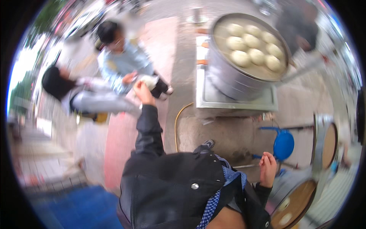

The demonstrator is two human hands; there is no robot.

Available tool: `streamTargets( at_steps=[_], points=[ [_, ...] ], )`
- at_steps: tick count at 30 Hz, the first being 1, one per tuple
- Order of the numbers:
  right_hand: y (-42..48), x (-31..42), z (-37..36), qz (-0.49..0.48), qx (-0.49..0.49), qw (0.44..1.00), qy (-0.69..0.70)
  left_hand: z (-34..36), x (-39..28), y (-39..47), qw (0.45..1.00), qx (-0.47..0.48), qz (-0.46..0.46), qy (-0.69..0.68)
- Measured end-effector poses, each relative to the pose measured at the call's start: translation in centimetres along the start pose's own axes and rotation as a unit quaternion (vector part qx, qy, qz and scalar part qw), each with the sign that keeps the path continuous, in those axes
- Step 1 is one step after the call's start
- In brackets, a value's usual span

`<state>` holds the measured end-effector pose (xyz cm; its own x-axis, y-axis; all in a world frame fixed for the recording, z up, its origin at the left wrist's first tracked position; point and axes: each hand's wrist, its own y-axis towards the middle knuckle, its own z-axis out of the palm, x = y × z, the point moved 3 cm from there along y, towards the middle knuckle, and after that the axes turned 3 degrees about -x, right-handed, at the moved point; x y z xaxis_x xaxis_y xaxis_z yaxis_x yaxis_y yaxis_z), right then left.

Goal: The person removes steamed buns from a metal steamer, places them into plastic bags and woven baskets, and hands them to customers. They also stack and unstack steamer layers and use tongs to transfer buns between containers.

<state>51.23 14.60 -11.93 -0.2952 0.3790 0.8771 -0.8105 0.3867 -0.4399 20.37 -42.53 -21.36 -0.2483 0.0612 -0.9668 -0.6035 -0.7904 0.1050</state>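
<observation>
My left hand [144, 91] reaches out from a black sleeve, its fingers closed on the top of a whitish plastic bag [149, 81]. What the bag holds is too blurred to tell. A person in a light blue top [123, 65] has a hand close beside the bag. My right hand [268, 169] is low at the right, fingers loosely curled, with nothing seen in it. Ahead, a large round metal steamer [234, 83] holds several pale steamed buns [240, 58] on its top layer.
The steamer stands on a metal-topped stand [237, 105]. A second person [94, 100] is at the left. A yellow hose [177, 120] lies on the ground. Near my right hand are a blue stool [284, 145] and another round steamer [310, 197] with buns. Another person [300, 25] stands behind the large steamer.
</observation>
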Motion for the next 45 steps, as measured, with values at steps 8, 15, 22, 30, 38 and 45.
streamTargets(
  at_steps=[8, 15, 22, 30, 38, 45],
  points=[
    [-7.6, 3.1, -5.1, -0.130, -0.217, 0.967, -0.028, 15.8, -5.2, -40.2, 0.571, 0.747, -0.339, 0.030],
    [-23.2, -2.8, -18.5, -0.184, -0.519, 0.824, 0.129, 8.4, -4.7, -58.3, 0.027, 0.946, -0.220, 0.238],
    [-40.5, -6.4, -32.9, -0.142, -0.742, 0.654, -0.047, 4.6, -8.5, -70.2, 0.004, 0.977, -0.066, 0.202],
    [-26.2, 2.9, -47.6, -0.104, -0.478, 0.616, -0.617, 12.8, -19.8, -93.3, 0.215, 0.871, 0.440, -0.031],
    [-23.4, 0.3, -53.9, -0.007, -0.392, 0.693, -0.605, 9.7, -16.2, -98.5, 0.193, 0.829, 0.495, 0.174],
    [-24.5, -0.1, -60.2, -0.075, -0.259, 0.963, -0.011, 21.7, -15.6, -93.3, 0.129, 0.974, -0.162, 0.086]
  ],
)
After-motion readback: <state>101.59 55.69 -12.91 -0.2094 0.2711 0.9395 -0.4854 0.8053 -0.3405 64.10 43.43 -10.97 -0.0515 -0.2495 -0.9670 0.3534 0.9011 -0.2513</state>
